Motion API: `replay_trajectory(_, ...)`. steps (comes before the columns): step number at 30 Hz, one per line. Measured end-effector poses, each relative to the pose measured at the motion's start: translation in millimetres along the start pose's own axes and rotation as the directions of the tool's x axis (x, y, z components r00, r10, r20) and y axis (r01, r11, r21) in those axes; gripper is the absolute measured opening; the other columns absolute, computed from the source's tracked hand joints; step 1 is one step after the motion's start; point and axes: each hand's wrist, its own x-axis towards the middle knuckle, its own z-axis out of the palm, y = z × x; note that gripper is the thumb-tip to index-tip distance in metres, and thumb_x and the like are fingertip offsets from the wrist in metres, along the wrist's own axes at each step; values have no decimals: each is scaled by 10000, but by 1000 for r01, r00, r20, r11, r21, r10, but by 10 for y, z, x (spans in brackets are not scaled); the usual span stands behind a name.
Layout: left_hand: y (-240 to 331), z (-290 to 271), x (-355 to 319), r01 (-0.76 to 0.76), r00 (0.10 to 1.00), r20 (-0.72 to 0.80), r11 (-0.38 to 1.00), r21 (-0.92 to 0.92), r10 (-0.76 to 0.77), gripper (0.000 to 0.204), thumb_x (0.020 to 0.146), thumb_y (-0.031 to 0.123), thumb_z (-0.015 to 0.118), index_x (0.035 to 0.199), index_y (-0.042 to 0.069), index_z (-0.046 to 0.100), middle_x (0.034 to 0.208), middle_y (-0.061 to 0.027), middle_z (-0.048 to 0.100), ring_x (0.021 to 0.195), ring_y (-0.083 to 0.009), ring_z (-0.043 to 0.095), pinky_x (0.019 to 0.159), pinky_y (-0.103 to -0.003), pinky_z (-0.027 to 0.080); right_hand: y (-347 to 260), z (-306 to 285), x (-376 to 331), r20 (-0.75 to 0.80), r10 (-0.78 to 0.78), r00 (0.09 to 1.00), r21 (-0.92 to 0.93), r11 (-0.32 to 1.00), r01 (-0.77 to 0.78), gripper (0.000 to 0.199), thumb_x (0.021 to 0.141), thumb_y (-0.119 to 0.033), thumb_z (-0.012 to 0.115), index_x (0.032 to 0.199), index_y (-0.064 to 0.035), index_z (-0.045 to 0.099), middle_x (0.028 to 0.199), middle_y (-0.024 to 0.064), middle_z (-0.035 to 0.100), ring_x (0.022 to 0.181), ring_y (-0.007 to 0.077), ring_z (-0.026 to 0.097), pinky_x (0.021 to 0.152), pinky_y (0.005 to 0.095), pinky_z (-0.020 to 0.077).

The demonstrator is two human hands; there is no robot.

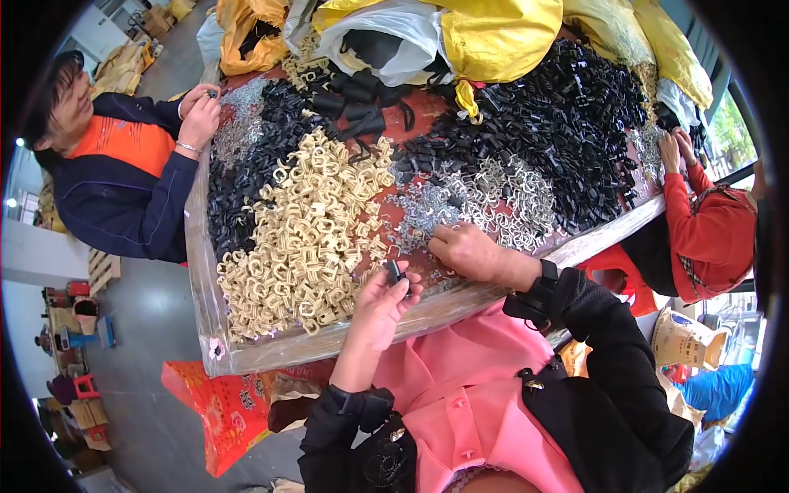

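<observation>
My left hand (385,302) is above the near edge of the table, its thumb and fingers closed on a small black plastic part (396,272). My right hand (470,251) reaches down to the near side of a heap of small silvery metal pieces (417,215), too small to name surely. Its fingers are curled together, and whatever is between them is hidden. Beside my left hand lies a large pile of cream-coloured, U-shaped parts (304,218). Silvery bent metal hooks (519,197) are heaped just past my right hand.
Black plastic parts (559,115) cover much of the far right of the table. Yellow sacks (501,37) and a white bag (378,37) stand along the back. A wooden rim (288,355) edges the table. Co-workers work at left (123,164) and right (711,230).
</observation>
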Motion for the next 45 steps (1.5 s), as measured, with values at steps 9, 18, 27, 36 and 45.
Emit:
replay_trajectory(9,-148,205,90,-280,960,159,842,462,232,281,768,19,512,1040,12,442,822,-56,533,669,-117,536,581,-210,448,-120,-173,-132,305,300,904,832,379,-406,78,725,-84,519,739,-10,496,687,97,522,606,244,533,542,294,417)
replay_trajectory(18,-82,120,214,-147,984,-69,962,229,167,235,748,-4,524,971,26,455,790,-37,535,616,-95,512,525,-206,422,171,-363,-487,-16,450,893,536,758,-372,64,698,-78,544,736,-28,529,673,106,516,606,251,525,531,313,415)
replay_trajectory(27,-106,154,135,-107,994,21,983,150,105,259,770,20,486,1027,18,445,866,-70,526,680,-124,521,562,-214,424,68,-191,-583,-13,197,980,344,921,-180,79,674,-79,559,707,-28,509,653,89,479,563,261,510,497,339,422)
replay_trajectory(36,-104,28,26,51,986,159,996,-69,-39,310,817,79,430,1114,-5,402,938,-95,505,742,-157,526,593,-236,449,-8,-121,-525,26,137,990,130,982,-139,98,677,-99,514,633,-40,449,688,83,457,510,241,517,428,329,443)
replay_trajectory(45,-193,71,-45,27,993,118,999,19,-29,262,831,80,438,1078,-4,416,946,-125,537,775,-186,559,621,-245,465,-13,-97,-522,-14,107,994,93,990,-105,87,678,-85,506,642,-36,444,671,89,440,487,238,503,421,318,442)
